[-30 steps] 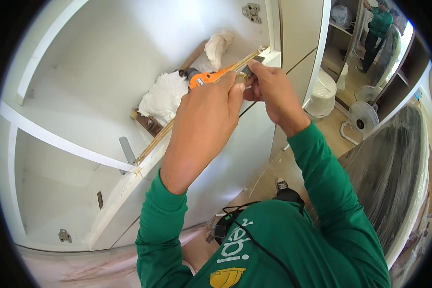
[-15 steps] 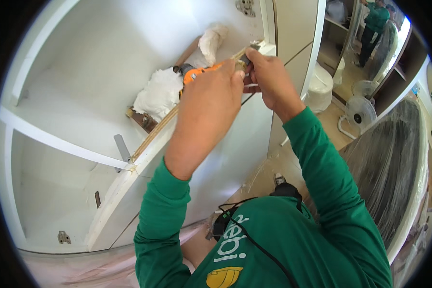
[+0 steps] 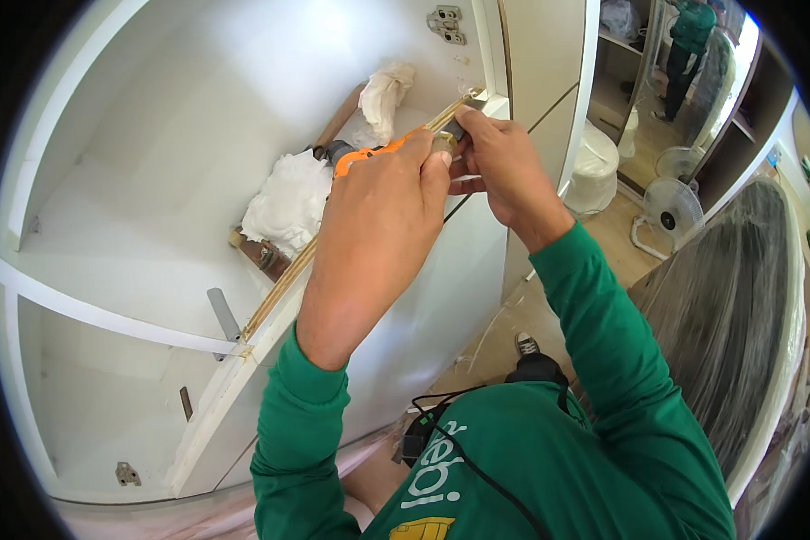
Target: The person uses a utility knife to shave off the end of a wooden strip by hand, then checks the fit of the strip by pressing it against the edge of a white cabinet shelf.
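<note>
My left hand (image 3: 378, 207) is closed over the cabinet's front edge, its thumb against a small yellowish-brown piece (image 3: 444, 142) whose kind I cannot make out. My right hand (image 3: 506, 171), close beside it, pinches a small flat grey piece (image 3: 464, 119) between thumb and fingers. Just beyond both hands runs the cabinet's edge (image 3: 270, 310), with a raw, brownish strip along it. Partly hidden behind my left hand lies an orange and black power tool (image 3: 360, 160). My hands cover most of what they hold.
White crumpled cloth (image 3: 288, 202) and another cloth bundle (image 3: 387, 94) lie inside the white cabinet beside a brown wooden piece (image 3: 265, 259). A grey tube (image 3: 223, 315) leans near the divider. Metal hinges (image 3: 446, 24) sit on the panels. At right stand a fan (image 3: 670, 211) and a plastic-wrapped panel (image 3: 720, 333).
The view has shifted slightly, so the cabinet and tools sit a little lower and further left. My hands stay together at the edge with much the same grip.
</note>
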A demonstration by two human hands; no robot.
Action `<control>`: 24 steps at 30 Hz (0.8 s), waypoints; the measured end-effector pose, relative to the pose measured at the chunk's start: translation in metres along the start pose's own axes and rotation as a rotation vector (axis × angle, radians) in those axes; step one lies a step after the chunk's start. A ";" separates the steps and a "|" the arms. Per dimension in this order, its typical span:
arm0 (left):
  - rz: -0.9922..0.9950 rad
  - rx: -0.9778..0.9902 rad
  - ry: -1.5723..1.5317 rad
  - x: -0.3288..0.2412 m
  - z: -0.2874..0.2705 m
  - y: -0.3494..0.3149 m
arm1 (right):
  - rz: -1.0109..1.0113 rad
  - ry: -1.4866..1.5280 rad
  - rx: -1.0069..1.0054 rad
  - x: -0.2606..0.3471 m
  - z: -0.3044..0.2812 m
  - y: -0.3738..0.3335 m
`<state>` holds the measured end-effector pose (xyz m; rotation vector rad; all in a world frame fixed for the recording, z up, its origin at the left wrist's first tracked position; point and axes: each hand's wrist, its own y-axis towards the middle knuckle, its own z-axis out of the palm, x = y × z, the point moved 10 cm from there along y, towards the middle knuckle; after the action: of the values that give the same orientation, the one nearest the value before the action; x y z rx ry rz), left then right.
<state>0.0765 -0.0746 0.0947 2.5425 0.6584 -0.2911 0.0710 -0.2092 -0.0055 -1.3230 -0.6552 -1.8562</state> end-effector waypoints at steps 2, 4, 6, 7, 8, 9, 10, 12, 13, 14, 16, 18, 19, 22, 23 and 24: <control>0.025 -0.023 -0.009 0.001 0.004 0.001 | -0.001 -0.015 -0.018 -0.002 -0.003 0.001; 0.046 -0.076 -0.014 0.002 0.003 0.003 | -0.029 -0.018 -0.015 0.005 -0.001 0.006; 0.023 -0.031 0.015 0.002 0.003 0.000 | -0.012 -0.013 -0.002 0.001 -0.001 0.000; 0.006 -0.003 0.012 0.001 0.001 -0.002 | -0.008 -0.003 0.003 -0.001 -0.001 -0.001; -0.009 0.026 0.010 0.000 -0.002 0.000 | -0.004 0.006 0.008 0.000 0.000 0.000; -0.008 0.037 0.036 -0.003 -0.003 0.000 | -0.020 -0.008 0.001 0.004 0.001 -0.005; 0.000 0.041 0.036 -0.004 -0.002 0.002 | -0.013 0.009 -0.003 0.004 0.001 -0.006; 0.014 0.047 0.031 -0.004 0.001 0.006 | 0.003 0.033 -0.010 0.003 -0.001 -0.003; 0.032 0.028 0.024 -0.004 0.000 0.007 | 0.004 0.032 0.010 0.002 -0.001 -0.003; 0.047 0.009 0.018 -0.004 -0.002 0.007 | 0.001 0.028 0.010 0.002 -0.002 -0.001; 0.050 -0.013 0.006 -0.001 0.000 0.006 | -0.001 0.011 0.012 0.003 -0.002 0.001; 0.036 -0.020 0.006 -0.001 0.001 0.004 | -0.005 0.007 0.009 0.003 -0.002 0.000; 0.025 0.003 0.013 -0.002 0.003 0.005 | -0.009 0.001 0.013 0.003 -0.003 0.003; 0.004 0.026 0.034 -0.002 0.000 0.010 | -0.006 -0.008 0.021 0.003 -0.003 0.008; 0.003 0.015 0.029 -0.001 0.004 0.010 | -0.003 -0.010 0.013 0.003 -0.004 0.007; 0.006 0.005 0.030 -0.001 0.004 0.010 | -0.002 -0.007 0.004 0.004 -0.004 0.006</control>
<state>0.0798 -0.0845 0.0956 2.5577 0.6624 -0.2535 0.0726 -0.2167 -0.0029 -1.3270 -0.6634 -1.8519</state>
